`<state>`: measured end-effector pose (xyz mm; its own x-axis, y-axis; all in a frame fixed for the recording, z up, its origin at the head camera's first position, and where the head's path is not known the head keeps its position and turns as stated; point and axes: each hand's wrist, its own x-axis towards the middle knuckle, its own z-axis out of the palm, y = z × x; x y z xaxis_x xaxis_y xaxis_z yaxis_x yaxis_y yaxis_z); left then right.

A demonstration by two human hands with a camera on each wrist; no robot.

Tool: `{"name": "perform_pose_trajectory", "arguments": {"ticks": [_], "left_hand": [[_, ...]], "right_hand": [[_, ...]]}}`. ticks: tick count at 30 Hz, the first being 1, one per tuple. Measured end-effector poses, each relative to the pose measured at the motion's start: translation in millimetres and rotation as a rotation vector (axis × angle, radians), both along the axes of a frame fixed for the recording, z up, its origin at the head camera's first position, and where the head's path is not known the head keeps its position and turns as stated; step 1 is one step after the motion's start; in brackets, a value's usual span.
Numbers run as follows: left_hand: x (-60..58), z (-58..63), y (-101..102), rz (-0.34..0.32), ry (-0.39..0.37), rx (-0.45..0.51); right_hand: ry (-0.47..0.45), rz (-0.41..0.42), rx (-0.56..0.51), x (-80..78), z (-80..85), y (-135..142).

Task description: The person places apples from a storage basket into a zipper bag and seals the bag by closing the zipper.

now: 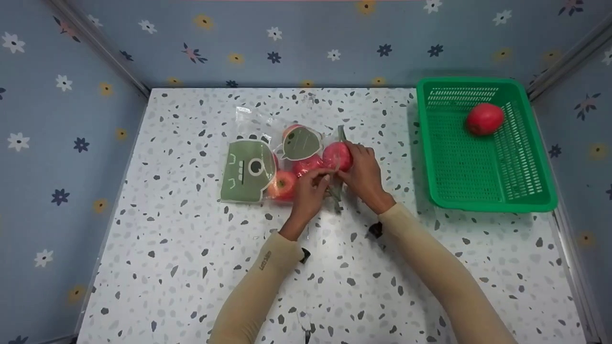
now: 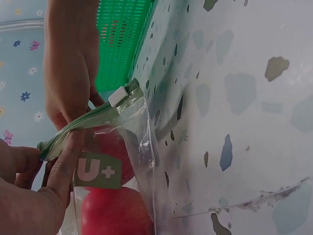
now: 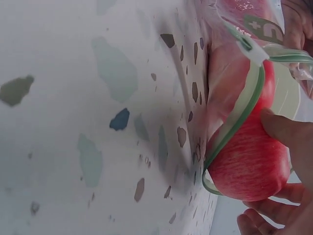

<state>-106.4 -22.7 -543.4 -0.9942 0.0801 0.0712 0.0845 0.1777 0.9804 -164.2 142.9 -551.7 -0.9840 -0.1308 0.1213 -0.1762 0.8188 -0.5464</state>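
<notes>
A clear zip bag (image 1: 258,122) with a green cartoon monster print lies on the table, several red apples (image 1: 283,185) inside it. My left hand (image 1: 310,195) pinches the green zip edge (image 2: 88,119) of its mouth between thumb and fingers. At that mouth my right hand (image 1: 367,174) grips a red apple (image 3: 252,161), thumb on one side and fingers on the other. In the right wrist view, this apple sits partly within the opening, the green zip strip (image 3: 243,115) running along it. A white slider (image 2: 117,96) shows on the zip.
A green plastic basket (image 1: 432,186) stands at the right of the table, with one red apple (image 1: 485,119) in it. Flower-patterned panels (image 1: 306,43) enclose the speckled white table (image 1: 167,267) at the back and both sides.
</notes>
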Motion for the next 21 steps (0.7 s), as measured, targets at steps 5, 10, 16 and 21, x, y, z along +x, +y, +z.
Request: {"name": "perform_pose_trajectory", "arguments": {"ticks": [5, 10, 16, 21], "left_hand": [[-0.3, 0.1, -1, 0.001, -0.004, -0.015], [0.0, 0.6, -1, -0.006, 0.000, -0.008], [0.7, 0.7, 0, -0.014, -0.009, -0.006], [1.0, 0.7, -1, -0.017, 0.002, -0.011]], "right_hand": [[0.009, -0.030, -0.060, -2.1, -0.5, -4], [0.010, -0.059, -0.115, -6.4, -1.5, -7], [-0.017, -0.126, -0.169, -11.1, -2.7, -13], [-0.017, -0.164, -0.172, -13.7, -4.3, -17]]}}
